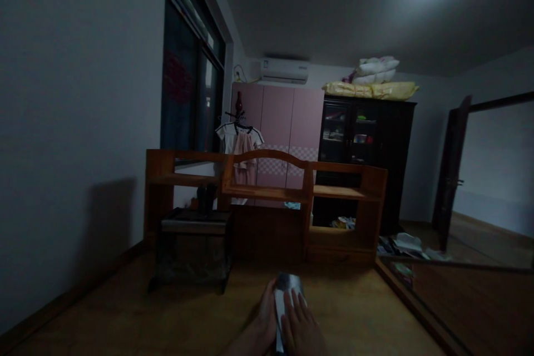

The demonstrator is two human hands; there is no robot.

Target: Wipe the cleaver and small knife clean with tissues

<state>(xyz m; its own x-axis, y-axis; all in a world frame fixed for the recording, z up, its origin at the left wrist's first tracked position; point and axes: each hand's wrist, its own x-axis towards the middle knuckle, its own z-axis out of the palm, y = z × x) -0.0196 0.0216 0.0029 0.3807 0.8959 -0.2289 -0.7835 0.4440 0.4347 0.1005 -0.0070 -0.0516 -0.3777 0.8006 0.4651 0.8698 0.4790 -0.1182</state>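
Head view: one flat silvery object (280,311) is held at near centre, above the wooden surface (346,311); whether it also touches that surface can't be told. Two hands are on it. Its left edge is gripped by the left hand (266,314), thumb side up, closed on it as far as can be seen; the fingers behind are hidden. Its upper face is covered by the right hand (301,322), laid flat, fingers extended, not wrapped round. The object is thus between both hands, far end projecting past the fingertips; the near end is dark and partly cut off by the frame.

Farther left, one dark-framed stand (194,258) is placed on the surface. Behind, one wooden shelf unit (267,196) is set, three upper bays counted. Beyond: one pink wardrobe (277,117), one dark cabinet (390,144) to its right, one air conditioner (285,71) mounted above. Far right, one door (453,172) is swung open.
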